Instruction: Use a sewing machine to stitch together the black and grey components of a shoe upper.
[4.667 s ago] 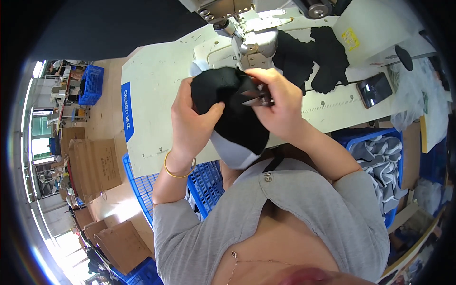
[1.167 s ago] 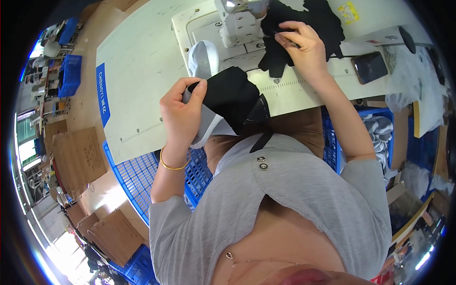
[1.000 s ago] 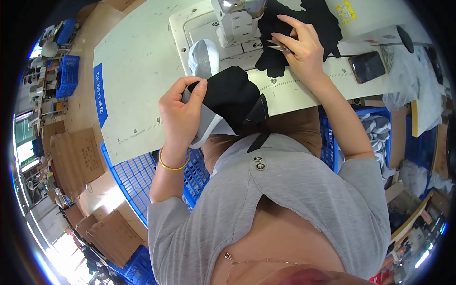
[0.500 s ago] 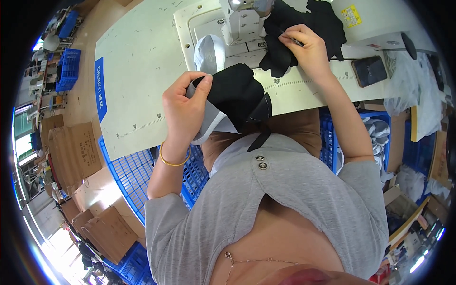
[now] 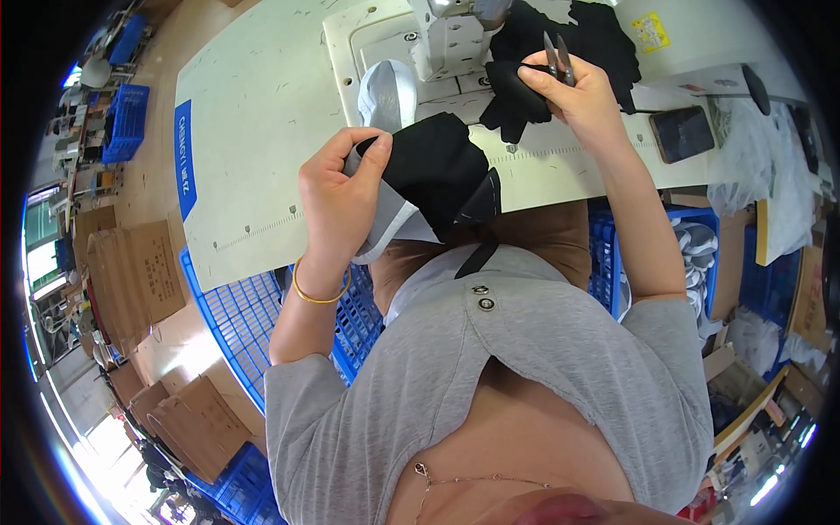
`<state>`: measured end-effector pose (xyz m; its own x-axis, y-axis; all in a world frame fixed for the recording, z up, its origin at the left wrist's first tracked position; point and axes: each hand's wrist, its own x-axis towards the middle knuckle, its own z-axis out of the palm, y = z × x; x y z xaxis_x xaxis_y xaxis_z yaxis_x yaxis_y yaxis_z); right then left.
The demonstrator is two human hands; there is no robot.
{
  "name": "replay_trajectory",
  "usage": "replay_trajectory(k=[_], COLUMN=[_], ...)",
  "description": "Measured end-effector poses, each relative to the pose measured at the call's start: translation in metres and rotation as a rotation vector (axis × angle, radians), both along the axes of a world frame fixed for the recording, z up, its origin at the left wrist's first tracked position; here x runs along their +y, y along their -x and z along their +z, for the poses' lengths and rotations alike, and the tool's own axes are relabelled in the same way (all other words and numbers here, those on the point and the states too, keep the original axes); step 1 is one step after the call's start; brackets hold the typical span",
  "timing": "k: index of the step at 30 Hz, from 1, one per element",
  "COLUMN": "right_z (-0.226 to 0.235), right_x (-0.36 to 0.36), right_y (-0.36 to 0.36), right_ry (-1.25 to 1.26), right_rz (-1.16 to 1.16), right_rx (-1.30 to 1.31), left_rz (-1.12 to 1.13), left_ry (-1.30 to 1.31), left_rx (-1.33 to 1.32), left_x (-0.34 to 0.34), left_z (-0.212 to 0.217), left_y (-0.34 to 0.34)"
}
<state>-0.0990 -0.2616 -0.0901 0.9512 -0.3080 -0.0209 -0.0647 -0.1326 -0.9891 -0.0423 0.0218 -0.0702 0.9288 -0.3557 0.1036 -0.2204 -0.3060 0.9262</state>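
My left hand [image 5: 344, 188] is closed on the edge of a black fabric piece [image 5: 437, 166], with thumb against forefinger. Silvery-grey curved pieces [image 5: 388, 96] lie behind and under that hand, partly hidden by it. At the sewing machine's right, my right hand [image 5: 577, 96] holds small thread snips [image 5: 560, 59], blades pointing up and away from me. Its thumb and forefinger also pinch a black fabric piece [image 5: 516, 94] from a loose pile of black fabric [image 5: 604, 39].
The white sewing machine [image 5: 446, 44] stands at the table's far middle. A phone [image 5: 682, 134] lies on the table [image 5: 254, 131] at the right. Blue baskets [image 5: 236, 306] flank my legs; the right one holds grey pieces [image 5: 697, 245]. Clear plastic bags [image 5: 752, 157] hang at the far right.
My right hand has turned, so the snips' blades now point upward, and it has lifted a black fabric piece from the pile. My left hand has stayed in place.
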Motion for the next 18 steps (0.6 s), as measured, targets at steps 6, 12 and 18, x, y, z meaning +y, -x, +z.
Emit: replay_trajectory(k=[6,12,18], right_z=[0.045,0.028,0.032], right_x=[0.071,0.085,0.084], right_y=[0.022,0.013,0.011], right_ry=[-0.139,0.030,0.107], right_rz=[0.305,0.167,0.181], right_rx=[-0.214,-0.217,-0.148], left_rz=[-0.026,-0.051,-0.117], left_ry=[-0.022,0.050,0.216], left_rx=[0.027,0.021,0.176], left_x=[-0.005,-0.009,-0.005], left_z=[0.008,0.018,0.020], left_y=[0.004,0.009,0.009])
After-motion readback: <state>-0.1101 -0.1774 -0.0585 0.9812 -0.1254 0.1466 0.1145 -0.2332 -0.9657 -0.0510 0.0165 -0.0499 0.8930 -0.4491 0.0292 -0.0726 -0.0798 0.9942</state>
